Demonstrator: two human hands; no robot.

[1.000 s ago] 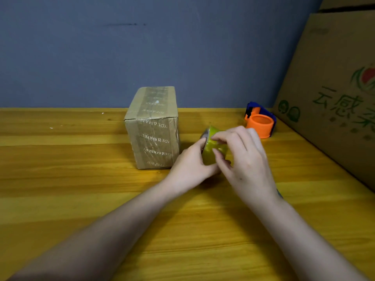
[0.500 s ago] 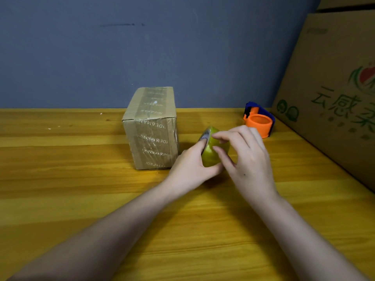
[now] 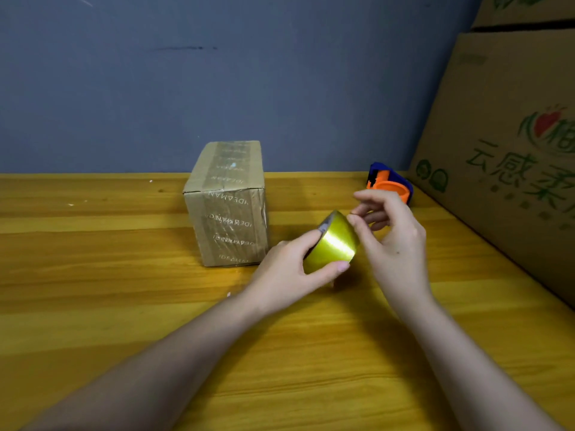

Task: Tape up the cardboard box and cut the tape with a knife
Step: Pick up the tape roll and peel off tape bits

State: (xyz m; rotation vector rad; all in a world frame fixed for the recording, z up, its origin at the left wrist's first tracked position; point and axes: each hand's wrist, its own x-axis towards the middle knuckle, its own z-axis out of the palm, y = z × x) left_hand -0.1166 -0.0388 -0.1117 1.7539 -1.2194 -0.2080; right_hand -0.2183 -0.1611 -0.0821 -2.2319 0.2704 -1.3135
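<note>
A small cardboard box (image 3: 228,203) stands upright on the wooden table (image 3: 93,290), wrapped in clear printed tape. Just to its right, my left hand (image 3: 289,272) grips a yellow-green tape roll (image 3: 333,244) held a little above the table, thumb under it and a finger on its upper edge. My right hand (image 3: 392,237) is at the roll's right rim, thumb and forefinger pinched together at the tape's edge. Whether a free end of tape is caught between them I cannot tell. No knife shows.
An orange and blue tape dispenser (image 3: 390,186) sits at the back right, partly behind my right hand. A large printed carton (image 3: 504,157) leans along the right side. A blue-grey wall (image 3: 249,73) closes the back.
My right hand has come off the top of the roll and now pinches at its right rim. The roll is more exposed and tilted. The view has shifted slightly.
</note>
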